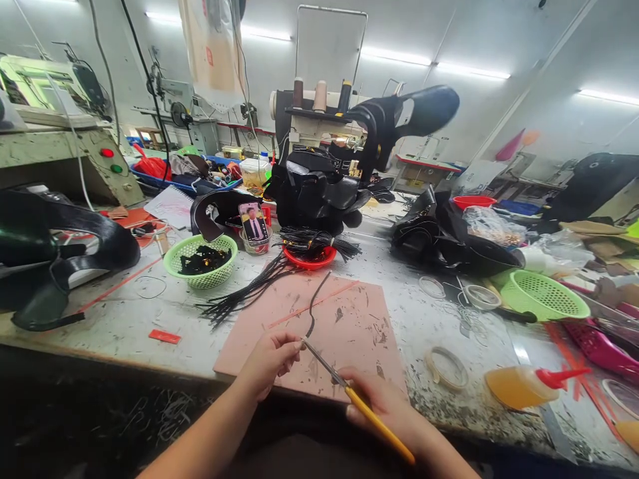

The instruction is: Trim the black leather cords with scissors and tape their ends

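Note:
My left hand is in a pinch over the pink board. Whatever its fingertips hold is too small to make out. One thin black strip lies wavy on the board, its near end close to these fingertips. My right hand is wrapped around a yellow-handled tool with a narrow metal tip. That tip reaches the left fingertips; whether it is scissors or pliers I cannot tell. Beyond the hands, a bundle of black strips spreads from a red basket.
A green basket holds small black pieces; another green basket stands at right. Black leather parts are piled before a sewing machine. A phone leans behind. Near the front right edge are a tape roll and a glue bottle.

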A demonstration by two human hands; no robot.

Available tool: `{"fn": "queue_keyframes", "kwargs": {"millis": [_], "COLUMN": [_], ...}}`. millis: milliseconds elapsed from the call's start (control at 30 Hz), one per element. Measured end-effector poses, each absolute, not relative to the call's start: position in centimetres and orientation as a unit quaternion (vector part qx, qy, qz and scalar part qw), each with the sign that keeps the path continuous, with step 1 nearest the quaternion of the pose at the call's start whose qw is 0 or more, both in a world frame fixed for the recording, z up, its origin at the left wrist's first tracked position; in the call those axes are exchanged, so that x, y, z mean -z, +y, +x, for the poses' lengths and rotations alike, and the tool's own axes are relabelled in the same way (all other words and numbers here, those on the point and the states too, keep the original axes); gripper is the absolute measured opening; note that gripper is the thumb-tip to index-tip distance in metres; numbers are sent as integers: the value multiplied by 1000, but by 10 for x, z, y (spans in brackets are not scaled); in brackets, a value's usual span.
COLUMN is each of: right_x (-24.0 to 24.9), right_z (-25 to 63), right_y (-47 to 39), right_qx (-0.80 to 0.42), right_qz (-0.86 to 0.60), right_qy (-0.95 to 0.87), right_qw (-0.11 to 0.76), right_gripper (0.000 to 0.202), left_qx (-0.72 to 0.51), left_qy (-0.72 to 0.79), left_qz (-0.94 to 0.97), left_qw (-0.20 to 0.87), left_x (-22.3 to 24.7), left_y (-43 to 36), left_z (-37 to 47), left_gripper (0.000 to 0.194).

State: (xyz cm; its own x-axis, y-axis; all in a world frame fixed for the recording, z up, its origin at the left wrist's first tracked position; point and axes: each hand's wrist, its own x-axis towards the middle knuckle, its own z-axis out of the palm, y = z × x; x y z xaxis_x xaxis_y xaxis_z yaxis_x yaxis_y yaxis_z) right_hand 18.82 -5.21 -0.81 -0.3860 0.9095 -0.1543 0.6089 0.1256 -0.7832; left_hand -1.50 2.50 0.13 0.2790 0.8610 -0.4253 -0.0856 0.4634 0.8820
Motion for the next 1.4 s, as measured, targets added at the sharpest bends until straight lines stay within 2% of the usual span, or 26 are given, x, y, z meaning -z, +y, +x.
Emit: {"fn": "queue_keyframes", "kwargs": {"millis": [367, 600, 700, 800, 900, 1000, 1067, 1267, 1400], "right_x": [25, 44, 45, 39, 28, 21, 20, 28, 23], "right_z": [177, 165, 173, 191, 210, 224, 232, 251, 254], "right_y": [-52, -54, -54, -46, -28, -8, 2, 18, 23], "right_qx": [-436, -469, -467, -424, -333, -221, -180, -166, -151], "right_qz": [-480, -487, -498, -568, -682, -781, -819, -822, -819], "right_qy": [-721, -694, -683, -651, -618, -580, -545, -545, -553], "right_qw": [247, 248, 258, 271, 206, 72, 12, 16, -27], "right_gripper": [45, 45, 47, 51, 50, 49, 50, 54, 45], "left_qx": [-355, -356, -361, -330, -211, -74, -19, 4, 16], "left_qy": [499, 519, 554, 582, 560, 520, 517, 538, 550], "left_qz": [360, 352, 434, 599, 741, 821, 833, 825, 818], "left_qw": [704, 693, 612, 440, 305, 227, 195, 174, 164], "left_x": [9, 25, 31, 33, 34, 36, 37, 37, 34], "left_y": [28, 25, 30, 35, 35, 31, 31, 42, 47], "left_z": [-15, -26, -41, -47, -33, -9, 3, -2, -12], "left_gripper": [17, 18, 18, 13, 8, 15, 16, 18, 22]}}
